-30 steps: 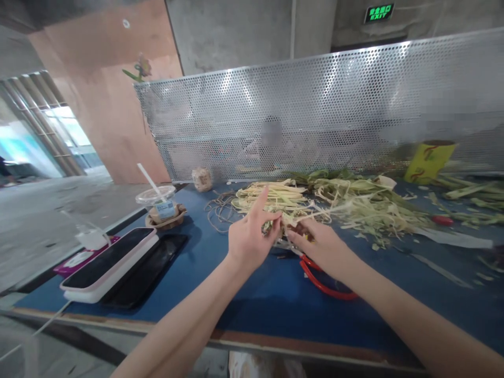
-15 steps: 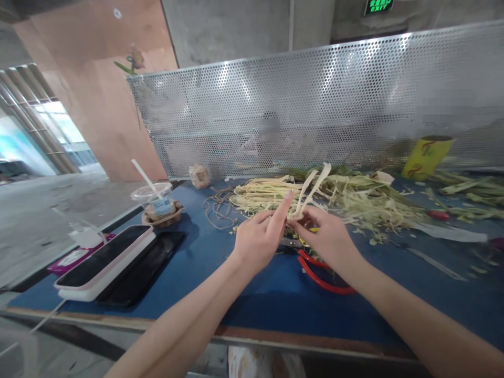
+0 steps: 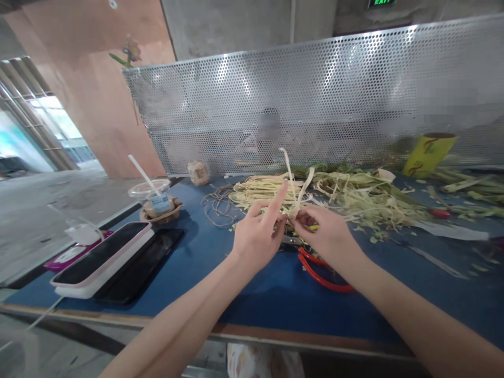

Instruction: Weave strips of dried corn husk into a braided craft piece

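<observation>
Between my two hands a pale plant strip (image 3: 302, 190) is pinched at its base, its two free ends standing up. My left hand (image 3: 258, 233) grips it with thumb and fingers while the index finger points upward. From the right side, my right hand (image 3: 325, 228) pinches the same base with its fingertips. Red-handled scissors (image 3: 325, 281) lie on the blue table just below my hands, partly hidden by the right one. Behind the hands rests a bundle of pale yellow stalks (image 3: 255, 191).
Left: a phone (image 3: 104, 252), a black tablet (image 3: 144, 268) and a lidded cup (image 3: 157, 199). Tangled cord (image 3: 218, 205) lies beside the stalks. Shredded husks (image 3: 366, 202), a knife (image 3: 437, 262) and a yellow roll (image 3: 431, 152) are right. A perforated metal screen (image 3: 236, 115) stands behind.
The strip's two free ends have shifted left and spread apart, one now upright with a bent tip. Both hands keep their hold in nearly the same place.
</observation>
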`<state>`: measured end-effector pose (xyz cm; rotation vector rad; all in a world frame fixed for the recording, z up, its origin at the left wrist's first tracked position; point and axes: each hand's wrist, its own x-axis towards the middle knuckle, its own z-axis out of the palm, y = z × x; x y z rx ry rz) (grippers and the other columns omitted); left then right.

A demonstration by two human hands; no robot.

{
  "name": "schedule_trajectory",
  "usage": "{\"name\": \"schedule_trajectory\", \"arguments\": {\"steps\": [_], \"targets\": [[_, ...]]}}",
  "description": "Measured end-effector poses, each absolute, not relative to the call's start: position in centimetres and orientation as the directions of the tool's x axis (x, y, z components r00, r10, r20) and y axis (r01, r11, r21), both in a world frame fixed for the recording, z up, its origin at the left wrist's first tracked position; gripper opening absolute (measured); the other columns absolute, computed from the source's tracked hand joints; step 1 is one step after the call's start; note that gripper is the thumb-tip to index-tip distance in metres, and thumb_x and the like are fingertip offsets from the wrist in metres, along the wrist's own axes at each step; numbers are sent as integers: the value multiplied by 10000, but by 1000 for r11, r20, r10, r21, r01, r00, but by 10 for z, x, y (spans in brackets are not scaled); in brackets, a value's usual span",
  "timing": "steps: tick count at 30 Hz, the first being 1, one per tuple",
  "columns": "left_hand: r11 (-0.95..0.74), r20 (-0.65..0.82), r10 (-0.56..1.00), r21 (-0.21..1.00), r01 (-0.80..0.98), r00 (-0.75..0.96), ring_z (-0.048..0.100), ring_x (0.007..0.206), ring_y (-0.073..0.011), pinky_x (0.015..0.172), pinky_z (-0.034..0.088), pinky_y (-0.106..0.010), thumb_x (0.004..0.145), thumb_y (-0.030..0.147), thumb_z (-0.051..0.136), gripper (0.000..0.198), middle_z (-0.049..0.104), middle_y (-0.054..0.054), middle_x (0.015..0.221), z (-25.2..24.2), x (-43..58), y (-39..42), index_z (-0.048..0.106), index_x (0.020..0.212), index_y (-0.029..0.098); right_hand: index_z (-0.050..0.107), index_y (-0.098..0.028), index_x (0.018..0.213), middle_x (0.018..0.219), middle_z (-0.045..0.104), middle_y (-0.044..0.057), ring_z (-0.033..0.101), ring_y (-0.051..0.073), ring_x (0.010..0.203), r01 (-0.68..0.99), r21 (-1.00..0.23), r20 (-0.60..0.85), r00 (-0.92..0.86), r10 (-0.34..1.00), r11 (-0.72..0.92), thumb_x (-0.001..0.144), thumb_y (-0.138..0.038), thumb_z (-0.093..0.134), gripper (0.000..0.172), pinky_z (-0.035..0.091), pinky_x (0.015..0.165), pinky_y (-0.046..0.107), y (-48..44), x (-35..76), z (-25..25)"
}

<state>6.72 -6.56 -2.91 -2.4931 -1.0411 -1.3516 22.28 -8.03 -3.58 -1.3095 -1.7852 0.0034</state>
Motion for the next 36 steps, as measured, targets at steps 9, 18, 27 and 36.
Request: {"name": "schedule_trajectory", "arguments": {"steps": [9, 18, 27, 36], "targets": [[-694, 698, 667, 453, 561, 261, 560, 921, -173, 646, 501, -256, 763, 199, 529, 722, 660, -22, 885, -26, 66, -69, 143, 1371, 254, 521, -187, 641, 608, 579, 12, 556, 138, 567, 570, -713, 502, 8, 865, 408, 725, -328, 536, 165, 452, 551, 237, -82, 223, -31], [-601, 564, 798, 769, 218, 212, 597, 820, -147, 574, 473, -200, 722, 188, 573, 768, 657, -11, 778, -24, 65, -64, 152, 1365, 206, 547, -186, 662, 630, 599, 22, 574, 144, 585, 556, -698, 519, -41, 854, 451, 741, -346, 541, 178, 468, 549, 235, -85, 223, -29], [-551, 513, 819, 828, 104, 257, 584, 737, -120, 616, 450, -209, 688, 163, 593, 696, 630, -1, 743, -23, 63, -61, 280, 1309, 188, 555, -184, 670, 635, 604, 13, 569, 128, 587, 568, -684, 514, -69, 855, 457, 752, -328, 539, 167, 448, 541, 208, -86, 223, -28], [-536, 496, 809, 843, 52, 315, 566, 816, -151, 686, 434, -258, 684, 165, 607, 647, 638, -21, 735, -21, 63, -60, 311, 1258, 156, 509, -183, 634, 607, 559, 7, 541, 128, 573, 589, -665, 528, -66, 847, 460, 745, -284, 528, 151, 434, 542, 214, -89, 222, -24]]}}
